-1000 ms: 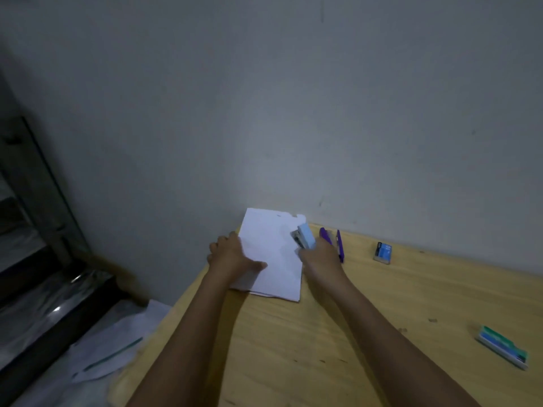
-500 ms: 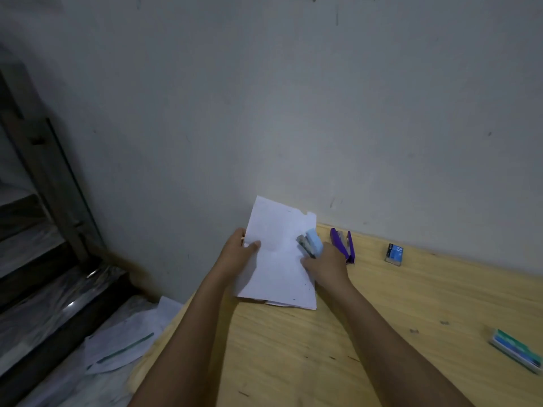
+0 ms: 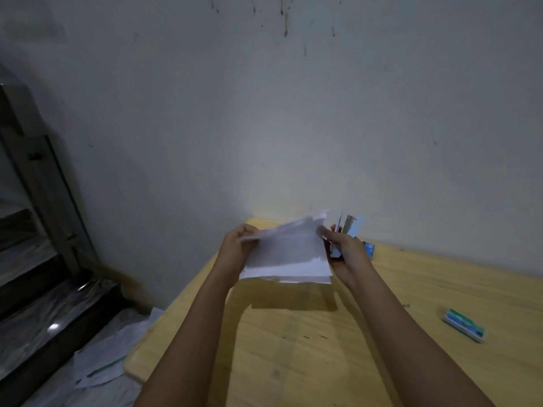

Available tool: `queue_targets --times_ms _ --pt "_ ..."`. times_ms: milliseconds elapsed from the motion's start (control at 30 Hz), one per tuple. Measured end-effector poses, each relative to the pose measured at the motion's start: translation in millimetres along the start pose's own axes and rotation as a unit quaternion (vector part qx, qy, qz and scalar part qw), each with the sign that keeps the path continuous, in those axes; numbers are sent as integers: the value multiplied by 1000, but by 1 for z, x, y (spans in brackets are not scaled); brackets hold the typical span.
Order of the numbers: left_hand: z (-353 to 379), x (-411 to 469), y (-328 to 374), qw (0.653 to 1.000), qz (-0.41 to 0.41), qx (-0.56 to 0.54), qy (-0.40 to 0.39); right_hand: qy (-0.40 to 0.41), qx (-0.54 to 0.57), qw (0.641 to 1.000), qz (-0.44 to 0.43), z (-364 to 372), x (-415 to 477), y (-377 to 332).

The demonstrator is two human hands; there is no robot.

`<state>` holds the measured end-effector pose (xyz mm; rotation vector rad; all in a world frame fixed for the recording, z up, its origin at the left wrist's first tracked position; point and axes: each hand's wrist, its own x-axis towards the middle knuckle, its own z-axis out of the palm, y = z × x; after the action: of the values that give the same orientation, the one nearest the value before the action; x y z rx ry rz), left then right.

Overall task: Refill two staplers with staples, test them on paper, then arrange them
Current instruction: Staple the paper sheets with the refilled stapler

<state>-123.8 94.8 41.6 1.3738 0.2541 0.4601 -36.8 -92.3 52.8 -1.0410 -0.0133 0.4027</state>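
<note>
A small stack of white paper (image 3: 289,254) is lifted off the wooden table (image 3: 411,333), held at its left edge by my left hand (image 3: 236,248). My right hand (image 3: 346,254) grips the light blue stapler (image 3: 349,227) at the paper's right edge, the stapler pointing up and blurred. The purple stapler is hidden behind my right hand and the paper. A small blue staple box (image 3: 368,249) peeks out just right of my right hand.
A green and blue staple box (image 3: 464,324) lies on the table at the right. The grey wall stands close behind the table's far edge. Loose papers (image 3: 102,362) lie on the floor left of the table, beside a dark metal frame (image 3: 44,177).
The paper stack went from lying flat on the table to being lifted in the air by both hands. The blue stapler rose with it at the right edge.
</note>
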Motion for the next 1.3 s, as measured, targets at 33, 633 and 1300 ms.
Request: queue_targets --times_ms 33,633,1300 --pt "4 -2 0 1000 15 11 5 -9 8 1000 4 -4 -2 -4" --pt "50 -37 0 992 -40 -4 -121 121 -176 963 -164 -48 -51 -39" --pt "84 -53 -31 990 -12 -122 -63 94 -33 983 -152 -63 -68 -24"
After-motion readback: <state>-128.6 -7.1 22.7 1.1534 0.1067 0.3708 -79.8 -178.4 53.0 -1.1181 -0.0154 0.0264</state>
